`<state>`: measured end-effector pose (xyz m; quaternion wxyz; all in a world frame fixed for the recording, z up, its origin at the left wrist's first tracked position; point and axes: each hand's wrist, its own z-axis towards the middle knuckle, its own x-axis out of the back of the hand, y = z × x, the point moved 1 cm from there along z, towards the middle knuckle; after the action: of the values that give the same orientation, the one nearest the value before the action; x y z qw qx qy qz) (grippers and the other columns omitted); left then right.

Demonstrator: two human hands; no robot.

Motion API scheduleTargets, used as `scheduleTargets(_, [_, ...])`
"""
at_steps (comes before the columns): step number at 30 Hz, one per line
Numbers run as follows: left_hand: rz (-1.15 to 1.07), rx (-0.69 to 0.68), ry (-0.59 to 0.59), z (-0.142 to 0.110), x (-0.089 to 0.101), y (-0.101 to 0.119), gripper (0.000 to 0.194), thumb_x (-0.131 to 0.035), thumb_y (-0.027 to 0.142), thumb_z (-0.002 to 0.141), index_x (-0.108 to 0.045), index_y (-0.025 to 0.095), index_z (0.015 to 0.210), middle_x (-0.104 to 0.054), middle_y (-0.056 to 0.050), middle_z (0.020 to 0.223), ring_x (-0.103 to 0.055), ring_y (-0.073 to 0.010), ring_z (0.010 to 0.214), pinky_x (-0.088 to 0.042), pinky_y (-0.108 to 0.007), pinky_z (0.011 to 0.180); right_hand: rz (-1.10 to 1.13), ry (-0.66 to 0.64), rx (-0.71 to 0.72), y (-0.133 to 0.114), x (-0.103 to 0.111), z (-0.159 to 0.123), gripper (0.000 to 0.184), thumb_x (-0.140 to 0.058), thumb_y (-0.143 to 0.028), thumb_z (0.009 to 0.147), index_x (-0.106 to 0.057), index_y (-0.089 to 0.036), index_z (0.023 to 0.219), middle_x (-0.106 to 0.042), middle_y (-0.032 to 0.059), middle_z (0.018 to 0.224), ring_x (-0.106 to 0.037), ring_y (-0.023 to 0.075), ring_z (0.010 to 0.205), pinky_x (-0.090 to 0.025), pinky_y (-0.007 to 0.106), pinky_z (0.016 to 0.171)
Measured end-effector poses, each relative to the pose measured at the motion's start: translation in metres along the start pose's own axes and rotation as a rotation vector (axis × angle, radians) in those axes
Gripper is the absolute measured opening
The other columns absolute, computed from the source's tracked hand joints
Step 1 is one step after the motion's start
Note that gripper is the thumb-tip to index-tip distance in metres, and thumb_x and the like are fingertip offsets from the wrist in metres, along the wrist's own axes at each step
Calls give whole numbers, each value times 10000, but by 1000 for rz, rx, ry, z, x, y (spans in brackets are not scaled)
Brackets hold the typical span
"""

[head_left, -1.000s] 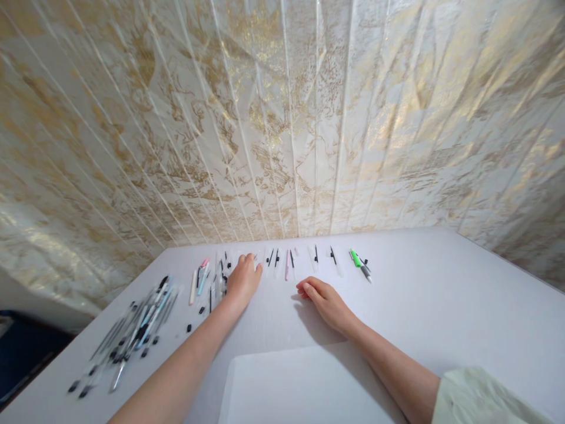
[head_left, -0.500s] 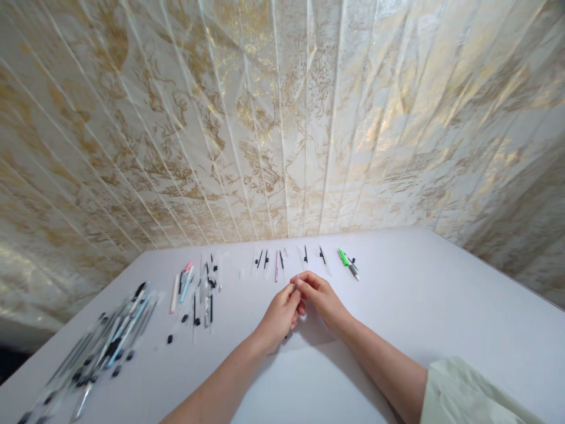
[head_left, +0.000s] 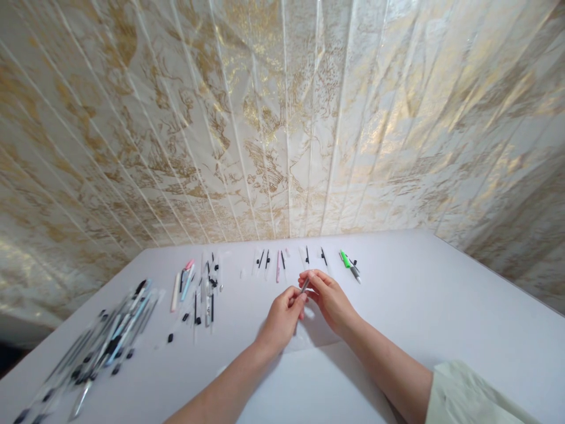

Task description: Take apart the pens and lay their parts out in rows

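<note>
A thin grey pen-like tube [head_left: 304, 285] slants up between my two hands; its exact kind is too small to tell. My left hand [head_left: 281, 315] is closed around its lower part, the fingers mostly curled out of sight. Higher up, my right hand [head_left: 325, 297] pinches the same tube near its upper end between thumb and fingertips. A translucent sheet [head_left: 309, 341] lies on the white table under the hands. Just beyond them are slim black refills [head_left: 308, 254] and a pink pen [head_left: 278, 267].
A large pile of pens and clear barrels [head_left: 119, 333] covers the left side of the table [head_left: 441, 306]. Another group of pens and parts [head_left: 207, 294] lies nearer the middle. A green and grey pen [head_left: 350, 266] rests at the back right, before a gold-patterned curtain [head_left: 282, 118].
My right hand has shifted slightly right, and the hands are a little farther apart. More of the grey tube shows between them. The view has shifted slightly.
</note>
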<state>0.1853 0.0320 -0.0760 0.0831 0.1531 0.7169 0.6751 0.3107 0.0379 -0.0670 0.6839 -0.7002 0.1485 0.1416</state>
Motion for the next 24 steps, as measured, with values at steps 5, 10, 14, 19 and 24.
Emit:
scheduleTargets(5, [-129, 79, -90, -5, -4, 4, 320, -457, 482, 849, -536, 173, 826, -440, 68, 513, -241, -41, 369, -152, -190, 385, 54, -39, 6, -5, -2, -1, 246, -649, -427, 790, -660, -181, 810, -619, 34, 824, -542, 137, 735, -378, 223, 565])
scheduleTargets(10, [-307, 139, -179, -8, -6, 8, 404, -532, 567, 794, -542, 167, 853, -461, 67, 524, -189, -28, 377, -108, -193, 393, 133, -51, -34, -6, 0, 1, 262, -698, -422, 755, -664, -168, 810, -646, 52, 824, -573, 152, 762, -402, 221, 573])
scheduleTargets(14, [-490, 193, -279, -9, -4, 9, 364, -566, 518, 811, -561, 158, 861, -459, 67, 535, -172, -19, 386, -101, -179, 389, 205, -88, -94, -10, 0, 0, 248, -702, -411, 763, -677, -170, 816, -672, 46, 792, -597, 136, 737, -439, 219, 626])
scheduleTargets(19, [-693, 304, -393, -9, -3, 11, 297, -622, 445, 808, -617, 151, 849, -451, 65, 533, -193, -14, 389, -147, -151, 380, 224, -96, -134, -12, 0, 0, 254, -679, -431, 779, -693, -190, 858, -691, 51, 846, -623, 153, 788, -476, 248, 681])
scheduleTargets(24, [-738, 196, -50, 0, 6, 15, 312, -742, 394, 701, -694, 161, 903, -617, -22, 832, -511, -68, 668, -426, -182, 646, 50, -103, -67, -9, 4, 2, 386, -580, -527, 820, -665, -221, 1041, -665, 82, 1075, -601, 203, 974, -464, 345, 842])
